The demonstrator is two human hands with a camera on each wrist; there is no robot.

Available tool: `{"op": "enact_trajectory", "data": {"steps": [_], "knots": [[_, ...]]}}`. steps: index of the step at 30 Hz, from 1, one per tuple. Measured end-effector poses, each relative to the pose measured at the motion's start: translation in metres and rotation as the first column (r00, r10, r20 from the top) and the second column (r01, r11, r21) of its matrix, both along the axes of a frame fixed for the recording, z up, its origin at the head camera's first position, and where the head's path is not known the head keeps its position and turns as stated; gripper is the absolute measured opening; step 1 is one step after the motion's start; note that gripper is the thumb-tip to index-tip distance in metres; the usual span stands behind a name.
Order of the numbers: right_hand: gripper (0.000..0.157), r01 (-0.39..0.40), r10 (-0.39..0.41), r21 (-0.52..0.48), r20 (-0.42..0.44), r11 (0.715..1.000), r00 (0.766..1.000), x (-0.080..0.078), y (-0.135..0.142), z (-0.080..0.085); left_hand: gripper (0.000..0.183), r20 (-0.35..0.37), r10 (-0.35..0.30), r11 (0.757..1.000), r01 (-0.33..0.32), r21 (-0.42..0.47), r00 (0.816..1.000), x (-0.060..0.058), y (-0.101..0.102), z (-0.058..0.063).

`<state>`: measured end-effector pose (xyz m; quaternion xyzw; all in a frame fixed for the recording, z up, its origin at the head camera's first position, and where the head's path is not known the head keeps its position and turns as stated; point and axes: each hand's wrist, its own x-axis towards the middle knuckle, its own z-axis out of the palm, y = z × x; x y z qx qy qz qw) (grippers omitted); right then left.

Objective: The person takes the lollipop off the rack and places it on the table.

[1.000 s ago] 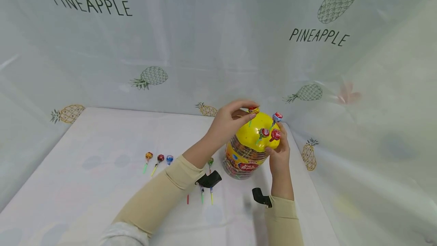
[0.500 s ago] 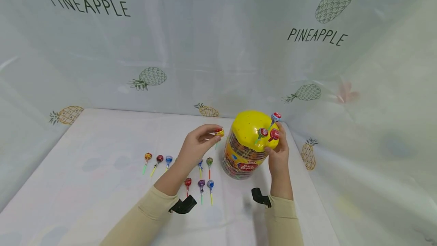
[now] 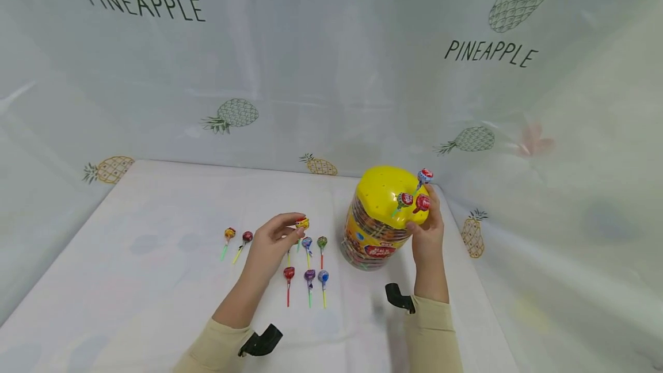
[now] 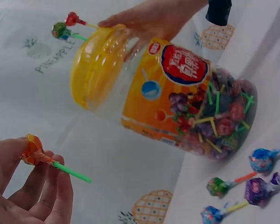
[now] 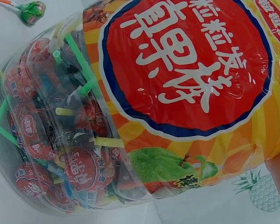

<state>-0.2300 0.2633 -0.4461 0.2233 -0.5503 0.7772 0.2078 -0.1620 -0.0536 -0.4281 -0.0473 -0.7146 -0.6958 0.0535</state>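
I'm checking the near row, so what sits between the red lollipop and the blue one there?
The purple lollipop lies between the red lollipop and the blue lollipop, as the head view shows.

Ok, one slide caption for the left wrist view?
Left hand holds a green-stick lollipop; right hand grips a yellow-lidded candy jar near loose lollipops.
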Motion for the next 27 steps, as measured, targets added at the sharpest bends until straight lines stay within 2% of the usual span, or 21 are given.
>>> {"op": "enact_trajectory", "data": {"steps": [6,14,20,27], "knots": [[0.064,-0.002,0.002,-0.007,-0.002,1.0,1.0,0.001,-0.002,0.002,0.027,0.08,0.047,0.999,-0.048,0.012,0.996,0.007,-0.016,-0.02],[0.058,-0.001,0.001,-0.001,-0.003,1.0,1.0,0.0,-0.002,0.002,0.031,0.181,0.146,0.989,-0.146,-0.014,0.972,0.018,-0.039,-0.043],[0.061,0.021,-0.021,-0.002,0.029,1.0,0.999,0.0,0.0,0.003,0.038,0.213,0.188,0.981,-0.172,-0.093,0.959,0.022,-0.045,-0.055],[0.06,0.022,-0.021,-0.015,0.047,1.0,0.999,0.001,0.001,0.001,0.042,0.315,0.257,0.961,-0.206,-0.184,0.914,0.029,-0.049,-0.074]]}}
